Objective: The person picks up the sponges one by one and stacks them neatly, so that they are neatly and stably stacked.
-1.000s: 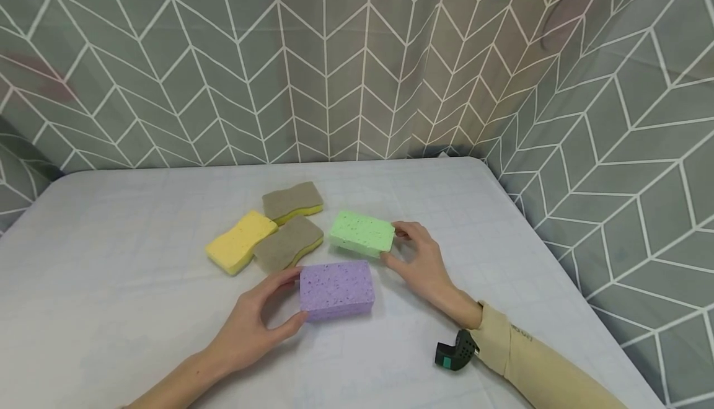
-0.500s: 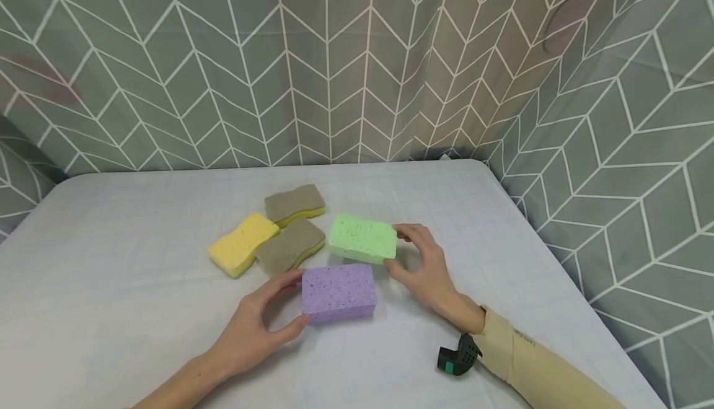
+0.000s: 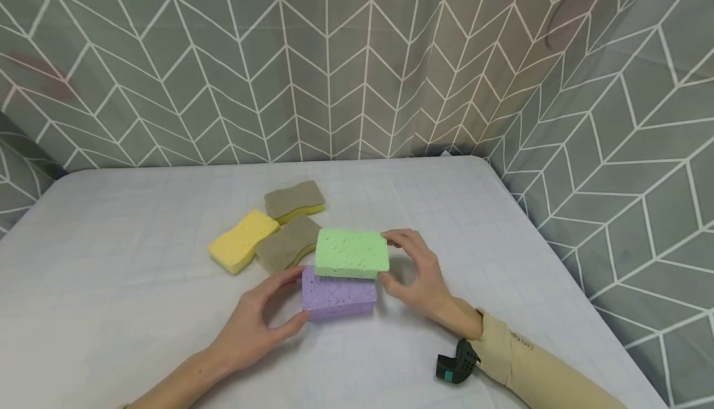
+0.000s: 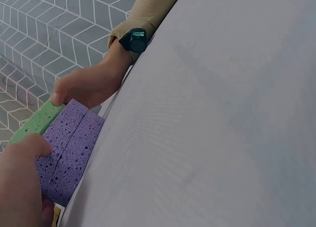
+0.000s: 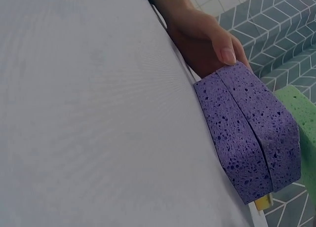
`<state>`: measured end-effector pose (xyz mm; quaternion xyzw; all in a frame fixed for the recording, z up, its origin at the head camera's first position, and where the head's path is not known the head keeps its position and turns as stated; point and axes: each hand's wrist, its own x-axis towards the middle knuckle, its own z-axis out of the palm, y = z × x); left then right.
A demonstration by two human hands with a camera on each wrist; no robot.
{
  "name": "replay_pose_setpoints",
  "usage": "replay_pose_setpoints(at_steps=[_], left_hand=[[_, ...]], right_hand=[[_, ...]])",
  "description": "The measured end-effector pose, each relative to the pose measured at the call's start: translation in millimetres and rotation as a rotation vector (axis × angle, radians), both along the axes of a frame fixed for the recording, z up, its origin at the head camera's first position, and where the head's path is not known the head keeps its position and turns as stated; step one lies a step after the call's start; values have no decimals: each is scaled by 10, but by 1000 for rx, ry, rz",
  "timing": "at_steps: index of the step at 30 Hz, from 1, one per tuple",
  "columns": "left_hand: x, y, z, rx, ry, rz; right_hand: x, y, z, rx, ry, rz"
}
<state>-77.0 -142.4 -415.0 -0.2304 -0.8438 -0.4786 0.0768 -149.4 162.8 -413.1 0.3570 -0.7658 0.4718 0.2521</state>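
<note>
Two purple sponges lie stacked flat on the table, the upper purple sponge directly over the lower purple sponge, with a thin seam between them. My left hand holds the stack at its left end, thumb at the near side and fingers at the far side. A light green sponge is pinched at its right end by my right hand. It hangs over the far part of the purple stack and hides some of its top. Whether green and purple touch is unclear.
Left of the stack lie a yellow sponge and two grey-topped sponges, a nearer grey-topped sponge and a farther grey-topped sponge. The table has a white cover. A grey patterned curtain hangs behind and at the right.
My right hand has brought the green sponge nearer and slightly left, from beyond the purple stack to above it. The left hand and the purple sponges have stayed in place.
</note>
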Motion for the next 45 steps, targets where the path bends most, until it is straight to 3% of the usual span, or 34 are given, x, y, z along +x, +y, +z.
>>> replay_pose_setpoints(at_steps=[7,20,35,45], left_hand=[[-3,1,10,-12,-10,4],[-13,2,2,-8,-1,0],[-9,9,7,24,-42,-3],[0,4,30,20,-23,-6]], right_hand=[[13,-20,-2,1,54,49],[30,-32,12,-2,74,118],[60,-57,11,64,105,200],[53,-58,19,111,35,264]])
